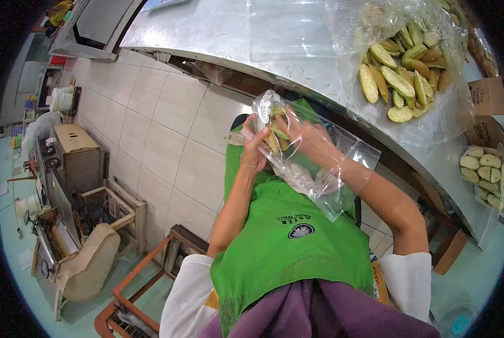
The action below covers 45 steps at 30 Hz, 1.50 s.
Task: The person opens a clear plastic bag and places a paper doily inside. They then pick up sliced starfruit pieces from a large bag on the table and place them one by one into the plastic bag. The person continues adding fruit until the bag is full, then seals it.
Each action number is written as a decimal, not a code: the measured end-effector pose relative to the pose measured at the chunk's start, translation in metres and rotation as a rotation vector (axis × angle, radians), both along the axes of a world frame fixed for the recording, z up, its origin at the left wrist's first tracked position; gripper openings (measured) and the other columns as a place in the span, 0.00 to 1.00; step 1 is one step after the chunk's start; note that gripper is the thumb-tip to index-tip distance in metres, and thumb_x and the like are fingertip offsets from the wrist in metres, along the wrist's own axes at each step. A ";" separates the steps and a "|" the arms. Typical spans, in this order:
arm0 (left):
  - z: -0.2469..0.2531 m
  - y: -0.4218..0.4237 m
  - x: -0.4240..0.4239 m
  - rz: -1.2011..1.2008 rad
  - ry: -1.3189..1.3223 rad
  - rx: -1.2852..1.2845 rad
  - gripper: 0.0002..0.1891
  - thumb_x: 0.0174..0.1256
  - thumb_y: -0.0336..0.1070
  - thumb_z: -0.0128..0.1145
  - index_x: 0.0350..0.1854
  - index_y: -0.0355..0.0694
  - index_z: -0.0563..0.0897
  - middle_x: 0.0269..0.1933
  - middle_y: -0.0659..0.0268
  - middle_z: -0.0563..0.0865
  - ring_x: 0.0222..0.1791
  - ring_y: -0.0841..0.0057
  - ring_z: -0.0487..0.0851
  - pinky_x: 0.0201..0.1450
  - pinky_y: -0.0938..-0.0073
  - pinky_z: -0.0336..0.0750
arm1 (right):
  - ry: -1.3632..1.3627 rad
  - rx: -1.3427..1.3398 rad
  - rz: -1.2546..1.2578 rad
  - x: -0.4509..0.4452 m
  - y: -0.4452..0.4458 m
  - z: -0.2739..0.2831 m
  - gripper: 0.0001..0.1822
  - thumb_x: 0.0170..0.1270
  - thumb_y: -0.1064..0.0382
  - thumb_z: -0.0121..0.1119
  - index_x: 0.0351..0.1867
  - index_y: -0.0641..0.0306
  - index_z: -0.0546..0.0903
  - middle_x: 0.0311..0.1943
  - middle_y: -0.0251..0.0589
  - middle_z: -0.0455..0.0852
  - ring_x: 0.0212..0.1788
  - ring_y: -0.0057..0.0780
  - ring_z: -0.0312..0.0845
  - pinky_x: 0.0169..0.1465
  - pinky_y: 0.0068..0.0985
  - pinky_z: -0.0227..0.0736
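My left hand (255, 150) grips the side of a clear plastic bag (338, 169) with a white printed pattern at its far end. Inside lie several yellow-green elongated food slices (276, 139). My right hand (309, 134) reaches in through the bag's wide mouth, the plastic surrounding the forearm. Its fingertips touch the slices; whether they pinch one is unclear through the shiny film. The bag rests over my lap, above a green apron (260, 219). Up on the metal table (192, 29), a large open plastic bag (344, 101) holds a heap of similar slices (399, 80).
The table's curved-looking edge runs close beyond my hands. A filled clear pack (484, 173) and cardboard boxes (486, 99) sit at the right. An orange-brown metal frame (146, 270) stands at lower left, near a wooden stand (127, 207). Tiled floor (163, 126) lies left.
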<state>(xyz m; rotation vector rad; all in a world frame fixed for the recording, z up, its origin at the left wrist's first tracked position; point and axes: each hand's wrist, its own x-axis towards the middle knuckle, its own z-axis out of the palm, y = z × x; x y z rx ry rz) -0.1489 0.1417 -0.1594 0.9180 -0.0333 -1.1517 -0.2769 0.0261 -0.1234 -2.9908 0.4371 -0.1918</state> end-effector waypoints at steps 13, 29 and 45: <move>0.000 0.000 0.001 -0.003 0.017 0.011 0.33 0.54 0.30 0.59 0.61 0.47 0.56 0.55 0.56 0.70 0.54 0.65 0.73 0.55 0.61 0.72 | 0.126 -0.321 0.041 0.011 -0.008 -0.012 0.17 0.59 0.66 0.48 0.50 0.66 0.71 0.43 0.44 0.77 0.35 0.26 0.82 0.28 0.18 0.79; -0.007 -0.001 0.003 0.028 -0.007 0.004 0.35 0.54 0.31 0.60 0.61 0.45 0.54 0.54 0.56 0.69 0.54 0.65 0.72 0.54 0.62 0.73 | -0.155 0.302 0.045 0.009 -0.009 0.012 0.22 0.57 0.68 0.50 0.55 0.59 0.67 0.38 0.48 0.73 0.27 0.40 0.80 0.24 0.28 0.78; -0.002 -0.002 0.003 0.005 -0.010 0.008 0.36 0.52 0.32 0.60 0.62 0.44 0.55 0.54 0.55 0.69 0.53 0.65 0.73 0.53 0.62 0.74 | -0.126 0.246 0.035 0.002 0.002 0.009 0.20 0.56 0.67 0.50 0.53 0.54 0.71 0.42 0.50 0.77 0.28 0.43 0.82 0.26 0.34 0.78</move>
